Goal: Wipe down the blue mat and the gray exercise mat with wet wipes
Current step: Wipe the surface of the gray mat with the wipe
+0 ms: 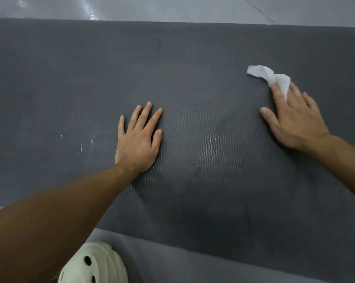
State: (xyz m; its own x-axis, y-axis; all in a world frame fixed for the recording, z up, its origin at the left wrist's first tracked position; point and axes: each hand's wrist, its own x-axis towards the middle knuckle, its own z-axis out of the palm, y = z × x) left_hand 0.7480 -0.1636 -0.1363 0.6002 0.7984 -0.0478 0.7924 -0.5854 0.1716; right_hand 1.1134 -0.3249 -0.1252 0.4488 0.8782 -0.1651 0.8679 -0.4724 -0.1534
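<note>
Qty: 2 hands, i.e. left hand (139,139) + right hand (293,119); 1 wipe (262,73), white; 1 gray mat (193,64); 1 clog (95,262), pale green.

The dark gray exercise mat (193,68) fills most of the view and has a fine wavy texture. The left hand (139,144) lies flat on it, palm down, with the fingers straight and a little spread. To the right, well apart, the right hand (295,121) presses a crumpled white wet wipe (262,73) onto the mat with straight fingers; part of the wipe sticks out beyond the fingertips. Small white marks (80,148) are near the left hand. A pale perforated shoe (95,264) is at the bottom edge, and a shiny light floor (131,7) lies beyond the mat.
</note>
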